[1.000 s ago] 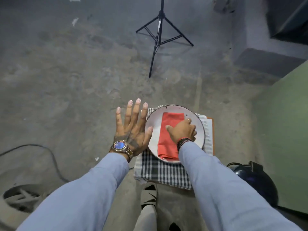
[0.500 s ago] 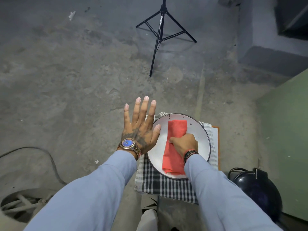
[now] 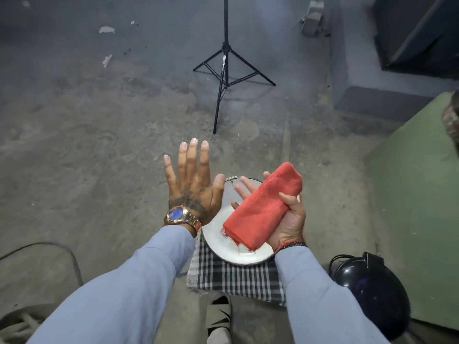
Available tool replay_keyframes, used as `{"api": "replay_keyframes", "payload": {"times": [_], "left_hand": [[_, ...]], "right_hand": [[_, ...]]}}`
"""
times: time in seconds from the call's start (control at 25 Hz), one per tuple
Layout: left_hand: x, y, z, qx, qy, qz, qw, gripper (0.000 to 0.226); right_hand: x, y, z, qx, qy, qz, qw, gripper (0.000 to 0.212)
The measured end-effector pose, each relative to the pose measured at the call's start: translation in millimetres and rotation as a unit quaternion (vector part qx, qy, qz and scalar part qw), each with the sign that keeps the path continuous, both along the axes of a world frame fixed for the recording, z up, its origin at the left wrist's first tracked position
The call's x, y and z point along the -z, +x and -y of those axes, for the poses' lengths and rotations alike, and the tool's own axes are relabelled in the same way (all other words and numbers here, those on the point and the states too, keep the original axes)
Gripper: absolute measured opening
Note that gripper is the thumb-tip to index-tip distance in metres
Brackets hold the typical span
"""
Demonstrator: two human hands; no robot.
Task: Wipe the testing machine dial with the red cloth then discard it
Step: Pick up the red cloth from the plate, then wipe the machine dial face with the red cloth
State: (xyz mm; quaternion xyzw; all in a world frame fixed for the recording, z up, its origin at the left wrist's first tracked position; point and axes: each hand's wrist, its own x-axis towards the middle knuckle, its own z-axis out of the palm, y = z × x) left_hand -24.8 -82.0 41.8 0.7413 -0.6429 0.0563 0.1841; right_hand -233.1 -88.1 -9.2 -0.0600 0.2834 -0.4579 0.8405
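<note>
The folded red cloth (image 3: 263, 207) lies across the palm of my right hand (image 3: 289, 219), lifted above a white round plate (image 3: 221, 240). The hand is turned palm up, thumb pressed on the cloth's right side. My left hand (image 3: 193, 184) hovers flat to the left of the plate, fingers spread, palm down, holding nothing. It wears a wristwatch. The plate rests on a black-and-white checked cloth (image 3: 236, 276) on a low stand. No dial shows in this view.
A black tripod (image 3: 224, 70) stands on the concrete floor ahead. A green machine panel (image 3: 417, 189) rises at the right. A dark helmet (image 3: 372, 291) lies at lower right. A cable (image 3: 72, 259) curves at lower left. My shoe (image 3: 218, 316) shows below the stand.
My right hand has picked the red cloth up off the plate and turned palm up. The left hand stayed spread beside the plate.
</note>
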Motion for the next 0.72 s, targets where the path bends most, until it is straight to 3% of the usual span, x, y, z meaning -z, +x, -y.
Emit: {"api": "replay_keyframes", "payload": {"times": [0.2,0.44,0.72], "left_hand": [[-59.3,-4.4,0.6,0.007,-0.028,0.024,0.999,0.084],[-196.5,-70.3,14.8,0.094,-0.125,0.094,0.983,0.080],[-364.0,-181.3,-13.5,0.208,-0.241,0.114,0.941,0.082]], "right_hand": [[-55.0,-12.7,-0.2,0.011,-0.122,0.087,0.989,0.107],[-184.0,-69.9,-1.4,0.079,-0.197,0.040,0.976,0.114],[-365.4,-183.1,-41.1,0.193,-0.309,-0.007,0.931,0.125]]}}
